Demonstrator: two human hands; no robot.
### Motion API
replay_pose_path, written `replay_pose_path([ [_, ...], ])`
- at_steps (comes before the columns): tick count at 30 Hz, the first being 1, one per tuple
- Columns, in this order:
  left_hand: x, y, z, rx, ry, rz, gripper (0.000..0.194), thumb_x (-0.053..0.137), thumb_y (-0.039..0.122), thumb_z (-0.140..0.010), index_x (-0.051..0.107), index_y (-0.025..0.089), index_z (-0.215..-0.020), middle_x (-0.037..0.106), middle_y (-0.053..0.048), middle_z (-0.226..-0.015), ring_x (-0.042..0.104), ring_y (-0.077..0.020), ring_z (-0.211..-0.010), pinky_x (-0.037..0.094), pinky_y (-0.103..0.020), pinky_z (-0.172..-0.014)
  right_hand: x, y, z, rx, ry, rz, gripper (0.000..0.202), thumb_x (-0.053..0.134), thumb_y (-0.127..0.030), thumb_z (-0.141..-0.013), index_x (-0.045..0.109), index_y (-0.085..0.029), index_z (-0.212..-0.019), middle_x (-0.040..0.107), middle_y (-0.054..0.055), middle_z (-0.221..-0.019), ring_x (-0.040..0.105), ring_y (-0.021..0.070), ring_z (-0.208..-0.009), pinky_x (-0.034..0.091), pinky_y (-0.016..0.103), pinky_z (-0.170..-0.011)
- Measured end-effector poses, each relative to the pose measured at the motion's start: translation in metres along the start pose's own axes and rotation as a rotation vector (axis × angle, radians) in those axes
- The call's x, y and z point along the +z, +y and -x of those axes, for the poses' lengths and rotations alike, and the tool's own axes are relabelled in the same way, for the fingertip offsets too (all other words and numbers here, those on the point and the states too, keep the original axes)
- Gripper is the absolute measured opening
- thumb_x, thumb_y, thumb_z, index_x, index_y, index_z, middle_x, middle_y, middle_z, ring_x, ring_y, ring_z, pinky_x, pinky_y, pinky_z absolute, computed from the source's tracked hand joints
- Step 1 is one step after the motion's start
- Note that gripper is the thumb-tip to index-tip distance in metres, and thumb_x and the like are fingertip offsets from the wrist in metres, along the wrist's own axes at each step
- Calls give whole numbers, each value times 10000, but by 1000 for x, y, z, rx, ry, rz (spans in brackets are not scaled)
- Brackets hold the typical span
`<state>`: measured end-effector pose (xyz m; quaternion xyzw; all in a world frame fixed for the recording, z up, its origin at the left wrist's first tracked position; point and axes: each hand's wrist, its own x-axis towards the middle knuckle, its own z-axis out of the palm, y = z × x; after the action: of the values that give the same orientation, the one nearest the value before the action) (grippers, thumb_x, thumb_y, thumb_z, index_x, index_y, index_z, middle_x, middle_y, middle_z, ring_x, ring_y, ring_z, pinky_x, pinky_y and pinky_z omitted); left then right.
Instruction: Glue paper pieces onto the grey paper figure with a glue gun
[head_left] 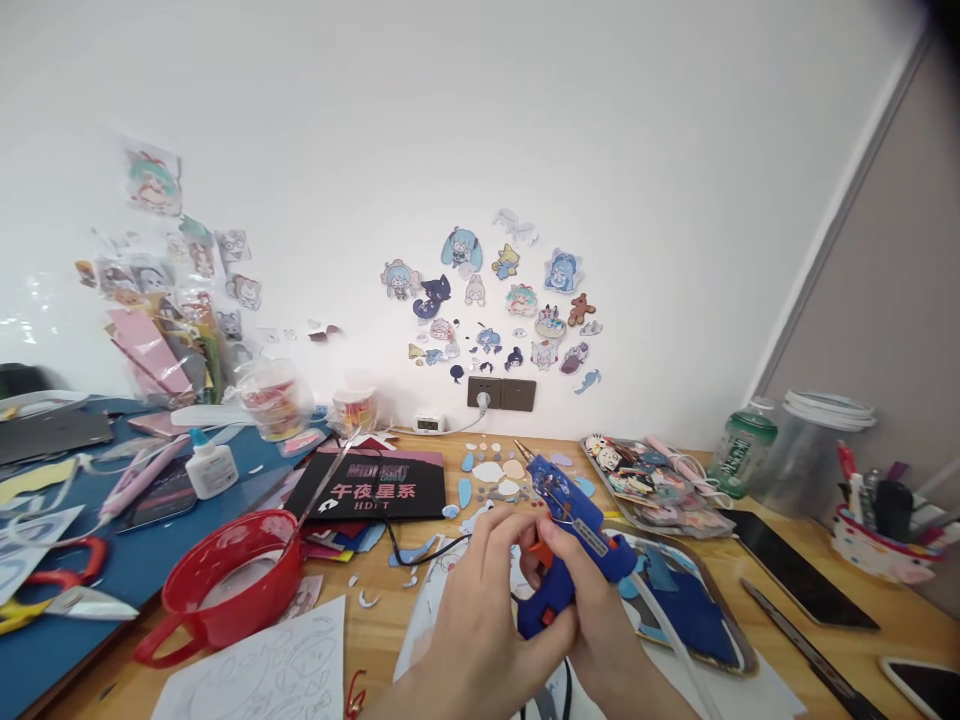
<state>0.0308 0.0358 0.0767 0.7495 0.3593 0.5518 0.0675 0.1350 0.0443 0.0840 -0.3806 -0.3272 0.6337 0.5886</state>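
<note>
A blue hot glue gun (pixel 566 495) is held in front of me, its metal nozzle tilted up and to the left. My right hand (pixel 604 610) is wrapped round its body and handle. From the other side, my left hand (pixel 484 600) closes on the gun near its orange trigger, fingers bent against it. A whitish glue stick (pixel 675 645) protrudes from the gun's rear end. Under and behind the hands lie white paper and small cut-out paper pieces (pixel 491 472). To the right, a tray (pixel 739 635) holds dark blue pieces.
On the left stand a red mug (pixel 247 570), a white glue bottle (pixel 210 468) and scissors (pixel 82 600). A black printed folder (pixel 420 485) lies mid-table. Rightward are a tray of cut-outs (pixel 637 480), a green bottle (pixel 742 450), a phone (pixel 806 570) and a pen holder (pixel 877 545).
</note>
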Motion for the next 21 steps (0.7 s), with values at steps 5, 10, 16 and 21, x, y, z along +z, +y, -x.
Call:
replay_pose_path([
  [5, 2, 1, 5, 12, -85, -8, 671, 643, 137, -617, 361, 177, -1225, 520, -121, -1116, 556, -243, -950, 519, -386, -771, -1, -6, -3, 45, 0, 43, 392, 695, -474, -688, 514, -152, -556, 435, -37, -510, 354, 65, -483, 305, 178, -453],
  [10, 5, -2, 7, -28, -116, 14, 641, 649, 122, -631, 364, 179, -1203, 529, -119, -1082, 564, -232, -899, 523, -381, -728, -1, -12, -4, 73, 0, 99, 371, 734, -455, -636, 530, -154, -563, 458, -38, -523, 354, 67, -477, 290, 195, -457],
  [16, 4, 0, 10, 55, -118, 54, 635, 644, 141, -665, 350, 159, -1228, 521, -134, -1078, 554, -247, -939, 520, -394, -755, -7, -15, -5, 76, -83, 155, 409, 719, -446, -642, 476, -154, -491, 414, -40, -489, 358, 78, -508, 284, 203, -486],
  [21, 10, 0, 16, 129, -59, 75, 521, 593, 134, -681, 391, 135, -1161, 517, -147, -1058, 553, -250, -961, 531, -381, -755, -10, -19, -2, 32, -229, 192, 401, 721, -442, -638, 437, -173, -552, 332, -65, -487, 287, 79, -509, 254, 213, -502],
])
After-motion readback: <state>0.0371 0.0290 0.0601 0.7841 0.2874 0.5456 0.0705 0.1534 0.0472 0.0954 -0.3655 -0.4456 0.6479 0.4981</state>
